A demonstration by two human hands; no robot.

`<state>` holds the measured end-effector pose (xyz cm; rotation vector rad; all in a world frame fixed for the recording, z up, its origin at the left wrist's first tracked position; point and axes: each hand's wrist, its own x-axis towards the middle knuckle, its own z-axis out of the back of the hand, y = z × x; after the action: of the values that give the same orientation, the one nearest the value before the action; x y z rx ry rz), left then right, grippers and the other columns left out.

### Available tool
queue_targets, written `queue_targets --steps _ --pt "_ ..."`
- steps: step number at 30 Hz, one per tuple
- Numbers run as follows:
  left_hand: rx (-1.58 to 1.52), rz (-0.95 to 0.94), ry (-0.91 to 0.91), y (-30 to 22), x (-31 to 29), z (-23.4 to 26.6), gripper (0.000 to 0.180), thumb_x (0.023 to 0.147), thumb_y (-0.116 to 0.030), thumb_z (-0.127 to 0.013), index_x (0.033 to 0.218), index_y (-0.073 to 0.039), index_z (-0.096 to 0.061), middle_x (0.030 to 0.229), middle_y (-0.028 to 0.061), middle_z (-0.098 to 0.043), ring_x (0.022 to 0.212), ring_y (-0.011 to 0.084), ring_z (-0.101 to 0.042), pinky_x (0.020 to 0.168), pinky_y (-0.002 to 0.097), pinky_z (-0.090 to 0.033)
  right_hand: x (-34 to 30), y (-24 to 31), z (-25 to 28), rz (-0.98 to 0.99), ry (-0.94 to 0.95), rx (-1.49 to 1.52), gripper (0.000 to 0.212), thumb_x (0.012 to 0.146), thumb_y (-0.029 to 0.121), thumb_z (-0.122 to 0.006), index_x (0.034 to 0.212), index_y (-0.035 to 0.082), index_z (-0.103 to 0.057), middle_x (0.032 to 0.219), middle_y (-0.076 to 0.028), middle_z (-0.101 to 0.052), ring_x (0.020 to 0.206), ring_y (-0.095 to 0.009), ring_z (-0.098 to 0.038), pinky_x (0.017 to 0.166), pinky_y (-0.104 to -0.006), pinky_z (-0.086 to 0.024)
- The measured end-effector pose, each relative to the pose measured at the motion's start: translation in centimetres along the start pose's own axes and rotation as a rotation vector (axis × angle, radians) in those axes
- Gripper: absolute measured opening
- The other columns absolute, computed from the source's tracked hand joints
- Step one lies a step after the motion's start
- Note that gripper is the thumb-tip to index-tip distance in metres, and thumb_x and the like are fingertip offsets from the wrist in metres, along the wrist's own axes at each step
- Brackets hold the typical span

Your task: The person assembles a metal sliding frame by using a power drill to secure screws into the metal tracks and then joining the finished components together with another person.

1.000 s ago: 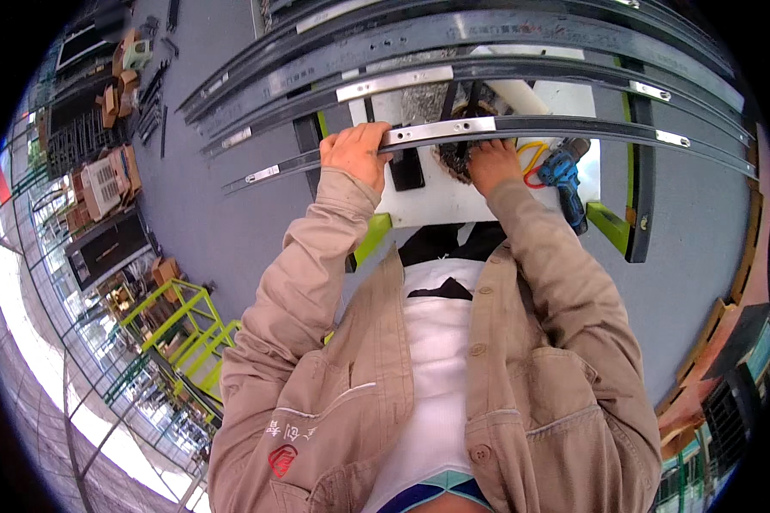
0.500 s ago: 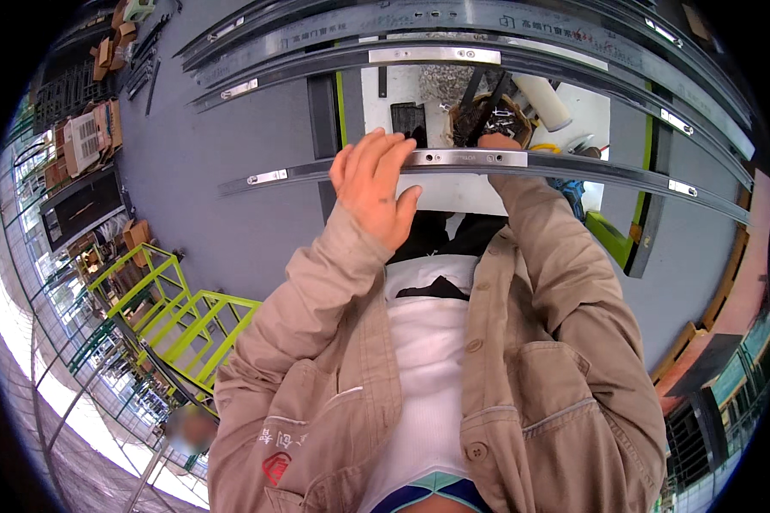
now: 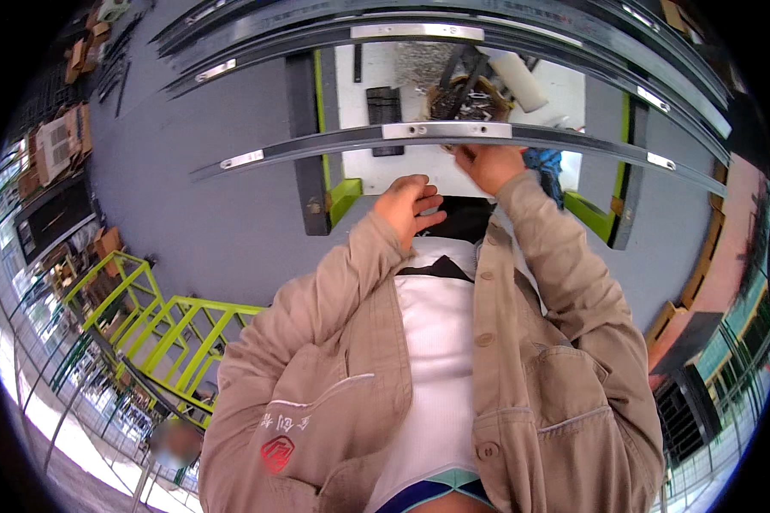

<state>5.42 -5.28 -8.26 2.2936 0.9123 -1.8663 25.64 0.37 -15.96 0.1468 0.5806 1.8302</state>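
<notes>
Far out to the left of both hands stands a lime-green frame (image 3: 188,329). Nearer, the left tip of a long, slim, dark grey metal bar (image 3: 364,138) begins; the bar runs crosswise just beyond the hands, bowed by the lens, with a small silver plate (image 3: 242,159) near that end. A black ribbed item (image 3: 384,104) lies farther ahead of the left hand (image 3: 409,208), which is apart from the bar, fingers spread and loosely bent, nothing visible in it. Ahead and between the hands sits the bar's longer, shiny middle plate (image 3: 447,130), with dark holes. Beyond it, a container of screws (image 3: 470,104) stands on the white tabletop (image 3: 565,98). The right hand (image 3: 493,167) is at the bar's near edge, fingers bent; whether it grips anything I cannot tell. Just right of it is a blue power tool (image 3: 546,171), partly hidden
</notes>
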Motion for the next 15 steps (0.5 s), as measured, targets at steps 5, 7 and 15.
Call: queue_targets --steps 5,7,15 --pt "-0.106 0.123 0.277 2.4 4.5 -0.9 0.040 0.110 -0.036 -0.047 0.118 0.001 -0.062 0.101 0.0141 -0.069 0.089 0.0273 -0.069 0.082 0.0429 -0.060 -4.8 4.7 3.9 0.276 0.006 0.071 0.023 0.086 0.034 -0.074 0.088 0.011 -0.072 0.086 -0.006 -0.068 0.085 -0.027 -0.065 0.079 -0.0410 -0.049" --pt "0.067 0.075 0.213 1.9 4.3 -0.9 0.037 0.110 -0.032 -0.046 0.117 0.001 -0.062 0.098 0.0130 -0.068 0.086 0.0249 -0.068 0.079 0.0415 -0.059 -5.3 5.5 5.6 0.240 -0.032 0.177 0.021 0.086 0.030 -0.076 0.091 0.010 -0.072 0.087 -0.006 -0.068 0.084 -0.028 -0.065 0.077 -0.0414 -0.049" --pt "0.746 -0.306 0.314 -4.9 -4.6 -0.9 0.027 0.107 -0.018 -0.046 0.121 -0.004 -0.064 0.077 -0.0006 -0.058 0.073 0.0063 -0.052 0.064 0.0247 -0.045 -5.4 5.3 14.4 0.264 -0.377 0.050 0.033 0.080 0.013 -0.082 0.111 0.012 -0.070 0.115 -0.008 -0.069 0.107 -0.030 -0.064 0.093 -0.0416 -0.049"
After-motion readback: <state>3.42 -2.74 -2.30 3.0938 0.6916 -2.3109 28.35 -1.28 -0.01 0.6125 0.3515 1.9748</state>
